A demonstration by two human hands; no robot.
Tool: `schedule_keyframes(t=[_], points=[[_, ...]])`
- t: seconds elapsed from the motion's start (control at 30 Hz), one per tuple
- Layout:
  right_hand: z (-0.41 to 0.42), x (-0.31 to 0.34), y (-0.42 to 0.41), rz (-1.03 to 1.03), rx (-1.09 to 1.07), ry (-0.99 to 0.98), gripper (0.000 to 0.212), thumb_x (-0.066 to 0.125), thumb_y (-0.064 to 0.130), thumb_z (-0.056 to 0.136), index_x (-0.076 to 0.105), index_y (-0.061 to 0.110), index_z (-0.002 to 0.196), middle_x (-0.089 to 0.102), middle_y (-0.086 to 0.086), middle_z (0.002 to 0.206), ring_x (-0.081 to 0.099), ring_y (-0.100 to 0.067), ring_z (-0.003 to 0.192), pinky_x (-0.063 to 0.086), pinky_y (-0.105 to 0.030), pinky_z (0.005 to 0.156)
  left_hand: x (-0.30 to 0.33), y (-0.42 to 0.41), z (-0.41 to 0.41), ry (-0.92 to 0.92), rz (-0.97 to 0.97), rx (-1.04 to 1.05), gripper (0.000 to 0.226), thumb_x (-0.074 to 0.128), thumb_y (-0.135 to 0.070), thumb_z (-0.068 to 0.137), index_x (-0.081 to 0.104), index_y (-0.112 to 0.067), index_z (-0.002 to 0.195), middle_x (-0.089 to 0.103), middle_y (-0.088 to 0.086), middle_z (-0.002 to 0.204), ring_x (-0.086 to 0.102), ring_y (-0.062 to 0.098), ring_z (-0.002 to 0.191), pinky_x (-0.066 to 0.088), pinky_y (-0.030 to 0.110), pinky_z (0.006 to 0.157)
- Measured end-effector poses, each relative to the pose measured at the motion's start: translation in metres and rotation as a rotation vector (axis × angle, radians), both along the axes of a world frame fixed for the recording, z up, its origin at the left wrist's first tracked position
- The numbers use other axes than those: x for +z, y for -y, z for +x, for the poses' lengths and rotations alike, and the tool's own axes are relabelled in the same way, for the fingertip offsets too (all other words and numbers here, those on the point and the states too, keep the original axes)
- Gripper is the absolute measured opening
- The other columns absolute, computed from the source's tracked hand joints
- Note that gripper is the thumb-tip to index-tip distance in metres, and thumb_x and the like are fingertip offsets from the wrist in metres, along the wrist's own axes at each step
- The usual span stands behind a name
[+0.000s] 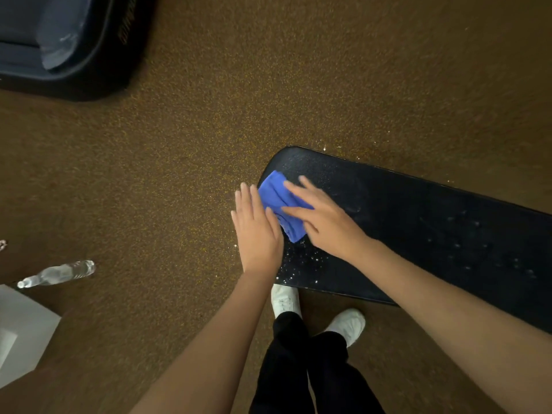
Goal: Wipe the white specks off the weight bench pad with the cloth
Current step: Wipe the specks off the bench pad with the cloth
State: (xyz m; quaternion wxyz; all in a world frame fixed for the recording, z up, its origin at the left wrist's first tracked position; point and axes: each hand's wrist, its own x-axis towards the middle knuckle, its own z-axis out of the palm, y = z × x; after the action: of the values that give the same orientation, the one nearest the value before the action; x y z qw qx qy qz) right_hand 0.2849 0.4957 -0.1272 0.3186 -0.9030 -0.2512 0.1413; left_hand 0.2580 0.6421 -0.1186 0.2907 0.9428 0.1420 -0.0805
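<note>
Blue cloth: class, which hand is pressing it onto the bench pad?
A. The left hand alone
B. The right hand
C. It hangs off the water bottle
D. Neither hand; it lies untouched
B: the right hand lies flat with straight fingers on the blue cloth, while the left hand is open beside the bench pad edge.

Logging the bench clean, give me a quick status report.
Right hand flat on blue cloth, fingers straight. Left hand open at pad edge. White specks remain near edge. Nothing blocking.
</note>
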Motion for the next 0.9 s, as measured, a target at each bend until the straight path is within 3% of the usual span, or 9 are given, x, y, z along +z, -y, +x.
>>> schedule_keyframes(t=[0.1, 0.23, 0.4, 0.57, 0.73, 0.9], points=[[-0.024, 0.006, 0.043, -0.120, -0.233, -0.028, 0.057, 0.057, -0.008, 0.080, 0.052, 0.013, 0.133, 0.026, -0.007, 0.153, 0.014, -0.032, 0.143, 0.025, -0.062, 0.107, -0.004, 0.029, 0.018, -0.069, 0.137, -0.064, 0.053, 0.031, -0.028, 0.099, 0.018, -0.007, 0.146, 0.010, 0.016, 0.155, 0.005, 0.032, 0.143, 0.009, 0.050, 0.114], [-0.053, 0.003, 0.067, -0.313, -0.303, -0.126, 0.058, 0.053, 0.010, 0.089, 0.035, 0.019, 0.143, 0.011, -0.004, 0.157, 0.000, -0.030, 0.144, 0.017, -0.065, 0.109, -0.020, 0.067, 0.028, -0.213, 0.277, -0.015, 0.070, 0.033, -0.047, 0.095, 0.007, -0.009, 0.148, -0.002, 0.019, 0.155, -0.004, 0.039, 0.141, 0.004, 0.054, 0.112], [-0.064, -0.001, 0.073, -0.358, -0.323, -0.202, 0.058, 0.045, 0.025, 0.094, 0.023, 0.018, 0.148, 0.003, -0.005, 0.158, -0.006, -0.029, 0.144, 0.011, -0.061, 0.111, -0.035, 0.063, 0.038, -0.130, 0.424, 0.087, 0.053, 0.036, -0.027, 0.094, 0.029, -0.010, 0.144, 0.030, 0.019, 0.148, 0.030, 0.038, 0.135, 0.029, 0.051, 0.106], [-0.064, -0.003, 0.076, -0.400, -0.276, -0.228, 0.061, 0.042, 0.032, 0.096, 0.016, 0.019, 0.149, -0.007, -0.002, 0.158, -0.016, -0.024, 0.141, 0.003, -0.056, 0.112, -0.041, 0.043, 0.042, -0.067, 0.396, 0.174, 0.051, 0.029, -0.018, 0.086, 0.045, -0.007, 0.134, 0.051, 0.019, 0.132, 0.051, 0.037, 0.117, 0.043, 0.050, 0.094], [-0.062, -0.001, 0.076, -0.454, -0.234, -0.268, 0.062, 0.037, 0.038, 0.096, 0.010, 0.021, 0.150, -0.015, -0.001, 0.157, -0.021, -0.024, 0.141, -0.001, -0.054, 0.112, -0.042, 0.052, -0.015, -0.031, 0.338, 0.132, 0.053, 0.024, -0.020, 0.089, 0.035, -0.007, 0.140, 0.040, 0.021, 0.141, 0.039, 0.042, 0.128, 0.037, 0.057, 0.098], [-0.061, 0.001, 0.079, -0.473, -0.202, -0.283, 0.062, 0.032, 0.042, 0.097, 0.006, 0.022, 0.150, -0.020, 0.002, 0.155, -0.024, -0.022, 0.140, -0.002, -0.052, 0.113, -0.046, 0.043, 0.016, -0.022, 0.327, 0.195, 0.052, 0.025, -0.026, 0.091, 0.037, -0.013, 0.140, 0.048, 0.013, 0.137, 0.044, 0.039, 0.124, 0.033, 0.061, 0.098]])
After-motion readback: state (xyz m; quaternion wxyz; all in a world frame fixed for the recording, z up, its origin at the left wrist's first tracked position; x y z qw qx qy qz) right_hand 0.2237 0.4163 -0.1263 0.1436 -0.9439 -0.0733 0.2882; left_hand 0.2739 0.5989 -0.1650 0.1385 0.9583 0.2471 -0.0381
